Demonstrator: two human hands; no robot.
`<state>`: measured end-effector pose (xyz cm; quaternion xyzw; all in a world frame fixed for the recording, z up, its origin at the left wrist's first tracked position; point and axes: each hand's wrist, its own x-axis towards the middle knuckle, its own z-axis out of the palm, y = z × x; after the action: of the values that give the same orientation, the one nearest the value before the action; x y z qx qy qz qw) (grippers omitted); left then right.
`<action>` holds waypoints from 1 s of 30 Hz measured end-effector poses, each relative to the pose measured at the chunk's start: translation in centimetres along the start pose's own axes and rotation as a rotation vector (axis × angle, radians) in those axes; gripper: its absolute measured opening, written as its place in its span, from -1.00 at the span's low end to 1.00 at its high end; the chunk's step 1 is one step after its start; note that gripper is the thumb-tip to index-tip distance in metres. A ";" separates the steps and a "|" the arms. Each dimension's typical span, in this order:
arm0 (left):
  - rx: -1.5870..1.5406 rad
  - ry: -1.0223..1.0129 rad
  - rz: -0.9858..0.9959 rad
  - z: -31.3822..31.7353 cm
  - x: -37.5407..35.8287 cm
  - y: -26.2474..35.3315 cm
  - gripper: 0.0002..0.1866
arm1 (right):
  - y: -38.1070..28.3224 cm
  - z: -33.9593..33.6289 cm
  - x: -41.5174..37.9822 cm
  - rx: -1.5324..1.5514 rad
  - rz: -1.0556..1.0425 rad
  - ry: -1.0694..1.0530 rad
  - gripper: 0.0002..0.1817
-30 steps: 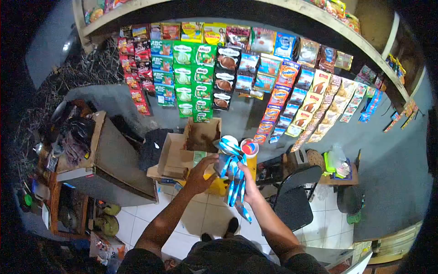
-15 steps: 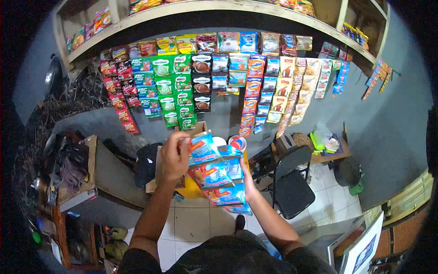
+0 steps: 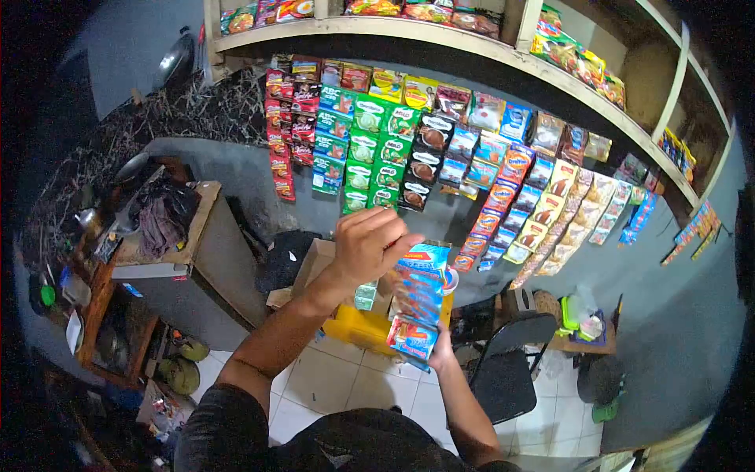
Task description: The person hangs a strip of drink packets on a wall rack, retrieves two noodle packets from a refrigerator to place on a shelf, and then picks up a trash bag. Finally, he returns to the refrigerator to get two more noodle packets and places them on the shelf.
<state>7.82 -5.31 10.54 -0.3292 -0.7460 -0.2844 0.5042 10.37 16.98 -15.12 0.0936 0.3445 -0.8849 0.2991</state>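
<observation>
A strip of blue sachets [image 3: 417, 295] with red and white print is stacked or folded in front of my body. My right hand [image 3: 443, 346] holds its lower right side, with most of the fingers hidden behind the sachets. At the upper left of the strip is my left hand [image 3: 371, 245], its fingers curled and the thumb reaching toward the top sachet; whether it pinches anything is hidden. Behind the sachets stand an open cardboard box [image 3: 314, 263] and a yellow object [image 3: 354, 329].
Hanging sachet strips [image 3: 362, 149] line the wall below a wooden shelf [image 3: 440, 33] of packets. A black folding chair [image 3: 503, 377] stands at the right. To the left is a cabinet [image 3: 197, 259] with dark cloth [image 3: 161, 224] on top.
The view has turned, so the wall strips appear further right. The spread sachets are now gathered into a narrower stack. My left hand has moved up and right in view.
</observation>
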 end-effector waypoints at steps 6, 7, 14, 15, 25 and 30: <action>0.102 0.065 0.056 0.5 2.9 0.5 -0.66 | -0.4 -0.9 -0.8 -0.120 0.093 0.014 -0.24; 0.133 0.090 0.064 0.3 3.6 0.4 -0.66 | -0.7 -1.3 -1.2 -0.259 0.109 0.042 -0.23; 0.253 0.154 -0.065 -2.1 6.1 -0.7 -0.67 | -1.9 -5.7 1.1 -1.154 0.079 -0.187 -0.30; 0.272 0.163 -0.065 -2.7 6.4 -0.7 -0.68 | -2.2 -5.3 1.4 -1.350 0.022 -0.322 -0.34; 0.183 0.093 -0.264 -9.5 7.1 -3.2 -0.67 | -2.0 13.0 4.1 -1.423 -0.868 -0.409 -0.35; 0.153 -0.022 -0.312 -13.7 6.4 -7.6 -0.60 | 0.9 21.0 8.3 -1.134 -0.654 -0.632 -0.56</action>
<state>7.88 -19.05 20.37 -0.1731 -0.8129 -0.2981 0.4695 5.07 -1.36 -3.08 -0.4440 0.6575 -0.5993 0.1069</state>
